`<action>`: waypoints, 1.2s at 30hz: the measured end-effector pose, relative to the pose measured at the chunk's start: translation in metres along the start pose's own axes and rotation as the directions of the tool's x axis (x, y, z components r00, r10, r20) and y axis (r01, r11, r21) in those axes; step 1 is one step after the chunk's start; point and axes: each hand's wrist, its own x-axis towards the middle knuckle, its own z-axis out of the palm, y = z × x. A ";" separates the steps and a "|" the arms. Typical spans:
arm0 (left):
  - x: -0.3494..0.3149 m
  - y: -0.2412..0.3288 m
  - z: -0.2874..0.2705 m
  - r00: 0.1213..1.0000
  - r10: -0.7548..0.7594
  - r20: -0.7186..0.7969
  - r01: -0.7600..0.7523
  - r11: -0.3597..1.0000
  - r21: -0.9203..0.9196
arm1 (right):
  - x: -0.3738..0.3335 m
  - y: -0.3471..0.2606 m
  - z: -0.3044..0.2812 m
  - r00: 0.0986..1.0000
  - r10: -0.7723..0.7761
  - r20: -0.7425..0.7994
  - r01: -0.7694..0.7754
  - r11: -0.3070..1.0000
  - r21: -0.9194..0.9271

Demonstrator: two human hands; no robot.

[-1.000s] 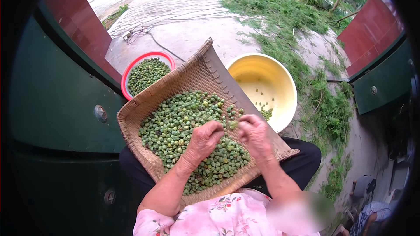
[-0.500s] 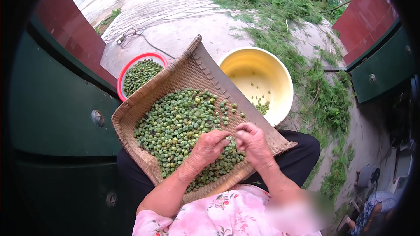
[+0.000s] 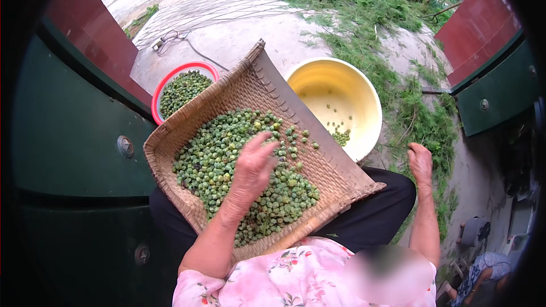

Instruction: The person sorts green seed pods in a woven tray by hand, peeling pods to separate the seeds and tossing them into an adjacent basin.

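A scoop-shaped woven winnowing basket (image 3: 244, 88) lies tilted across my lap, holding a wide heap of small, knobbly round green fruits (image 3: 210, 159) whose kind I cannot tell. Above the heap, my left hand (image 3: 256, 162) has its fingers apart, slightly smeared by motion, and nothing shows in them. Out past the basket's right edge, my right hand (image 3: 421, 164) is raised over the ground with its fingers curled together. Whatever it may hold is hidden. A few loose fruits lie on the basket beside the main heap.
Beyond the basket stand a red-rimmed basin (image 3: 157, 94) full of the fruits and a yellow basin (image 3: 330, 85) with a few inside. Cut green branches (image 3: 421, 131) cover the ground at right. Dark green door panels (image 3: 85, 119) flank me. Another person (image 3: 483, 270) is at lower right.
My hands were together over the basket's near right side. The right hand has swung out to the right, beyond the basket; the left has moved up and left with its fingers spread.
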 end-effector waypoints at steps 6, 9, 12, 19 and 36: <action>0.003 -0.057 -0.064 0.859 -0.002 -0.511 0.274 0.846 0.457 | 0.014 -0.139 0.047 0.962 -0.219 0.163 0.094 0.825 0.557; -0.002 -0.081 -0.083 0.788 -0.023 -0.615 0.454 0.698 0.554 | 0.013 -0.176 0.085 0.931 -0.312 0.187 0.160 0.813 0.560; 0.001 -0.085 -0.077 0.773 0.021 -0.634 0.531 0.525 0.665 | 0.010 -0.198 0.102 0.922 -0.322 0.215 0.183 0.852 0.491; 0.000 -0.086 -0.083 0.763 -0.015 -0.646 0.526 0.595 0.608 | 0.020 -0.202 0.115 0.923 -0.297 0.243 0.160 0.874 0.460; 0.004 -0.082 -0.079 0.758 -0.060 -0.650 0.544 0.608 0.579 | 0.028 -0.242 0.134 0.959 -0.198 0.203 0.102 0.908 0.406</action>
